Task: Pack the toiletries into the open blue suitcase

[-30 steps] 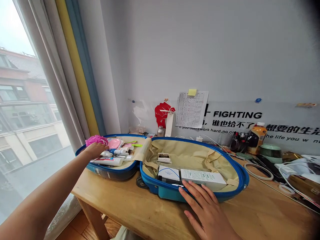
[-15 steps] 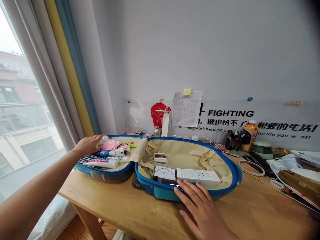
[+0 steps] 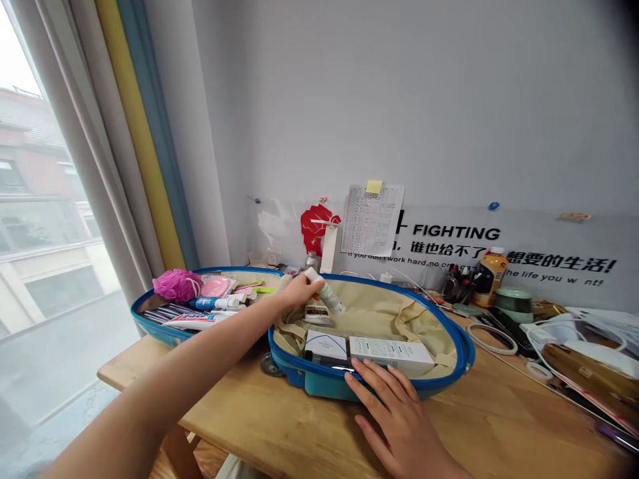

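Pink mesh is bunching as a bath puff (image 3: pixel 178 286) in the left half of the open blue suitcase (image 3: pixel 324 386), which is resting on the wooden surface (image 3: pixel 294 426); beside it a white tube (image 3: pixel 197 322) is lying with red and blue print that I am not managing to read. My left hand (image 3: pixel 299 289) is gripping a clear, white-capped bottle (image 3: pixel 329 297) near its cap, and the bottle is tilting down to the right above the suitcase's right half. I am judging that handling it well is a matter of keeping that cap-end grip firm, moving slowly, and holding the lower end clear of the small pack (image 3: pixel 318 315) just beneath. Two white boxes are lying side by side at the near wall: the left box (image 3: pixel 324 344) is showing a blue curve, the right box (image 3: pixel 392 350) rows of tiny print, none of it legible to me. My right hand (image 3: pixel 394 407) is spreading loosely, grasping nothing, its fingertips lying at the near rim, which I am taking as useful steadying. Behind, a printed sheet (image 3: pixel 372 223) is partly covering a wall banner (image 3: pixel 456 232) that is reading "FIGHTING", with "If you don't work hard" below, while an orange-labelled bottle (image 3: pixel 492 276) is blocking some characters.
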